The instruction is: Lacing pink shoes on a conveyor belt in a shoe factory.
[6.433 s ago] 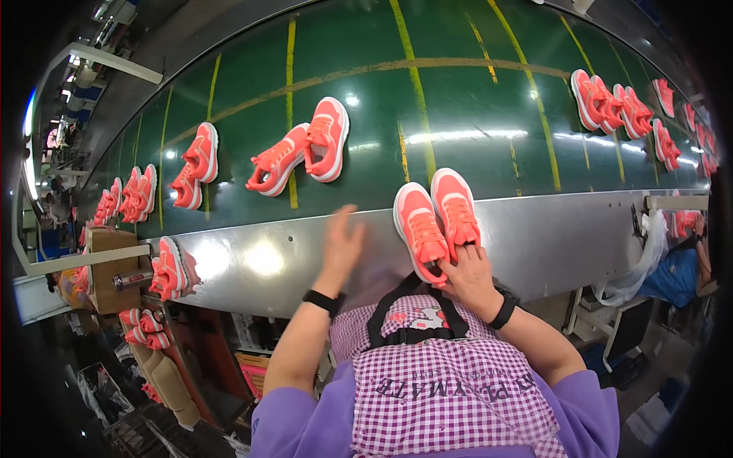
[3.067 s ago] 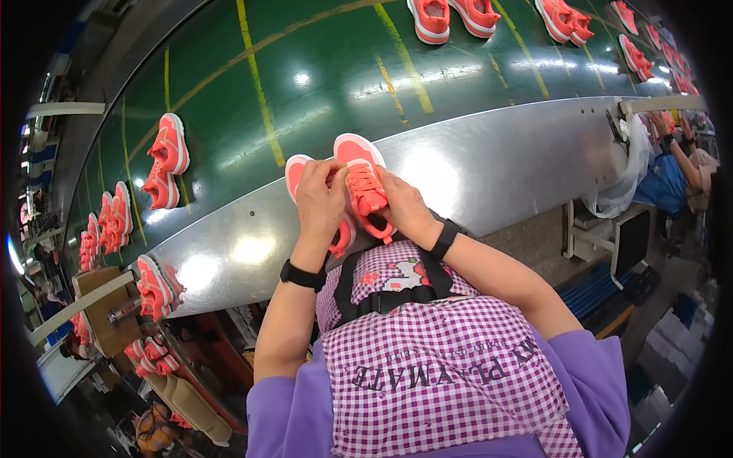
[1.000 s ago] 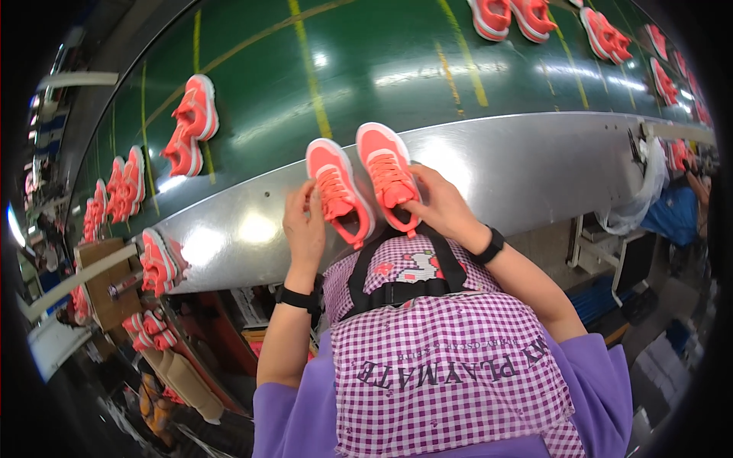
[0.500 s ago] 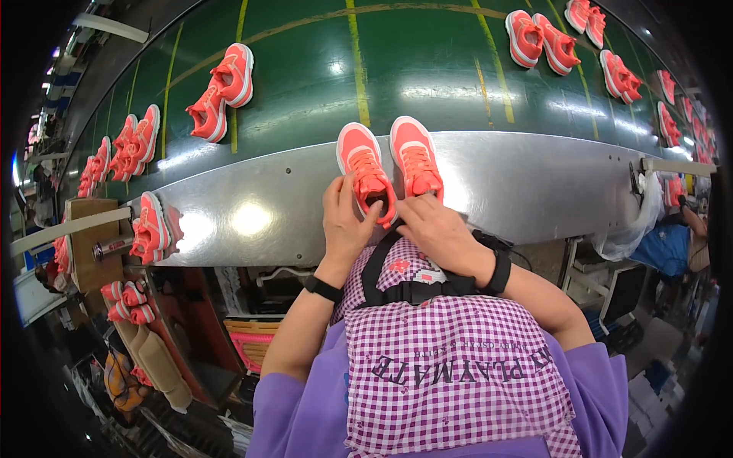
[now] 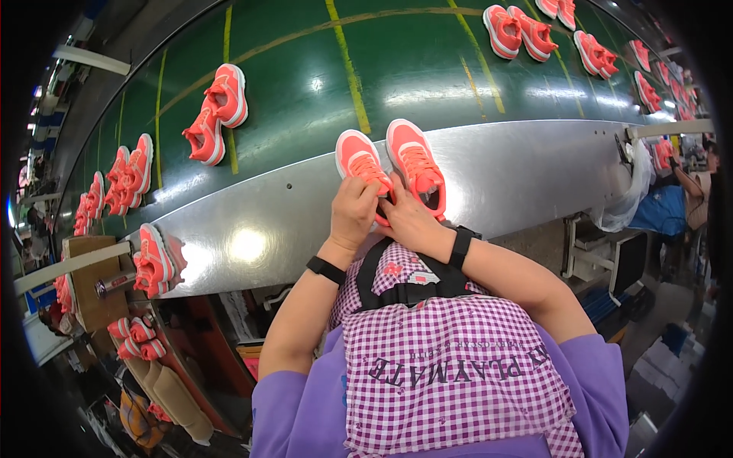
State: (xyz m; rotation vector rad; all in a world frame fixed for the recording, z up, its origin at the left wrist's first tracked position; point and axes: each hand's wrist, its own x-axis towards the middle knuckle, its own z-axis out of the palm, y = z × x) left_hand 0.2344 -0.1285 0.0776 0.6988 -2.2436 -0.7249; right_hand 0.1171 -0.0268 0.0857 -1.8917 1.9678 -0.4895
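Observation:
Two coral sneakers with white soles stand side by side, toes away from me, on the metal ledge, their toes at the belt's edge. My left hand [image 5: 356, 211] is closed with bent fingers on the tongue and lace area of the left sneaker [image 5: 357, 155]. At that same shoe's collar is my right hand [image 5: 414, 223], its fingers gripping the opening's edge; the fingertips are partly hidden. The right sneaker [image 5: 414, 153] stands just beside my right hand, its dark opening showing, with neither hand holding it.
Beyond the metal ledge [image 5: 527, 153] runs a green belt [image 5: 290, 91] with yellow lines, bearing several pairs of coral sneakers [image 5: 217, 114]. Another pair [image 5: 155, 261] sits at the ledge's left end. A cardboard box [image 5: 95, 275] is at left; a clear plastic bag [image 5: 622, 202] hangs at right.
My right hand has moved from the right sneaker's heel to the left sneaker's collar. My left hand has shifted from that shoe's side onto its tongue. The whole view has turned slightly.

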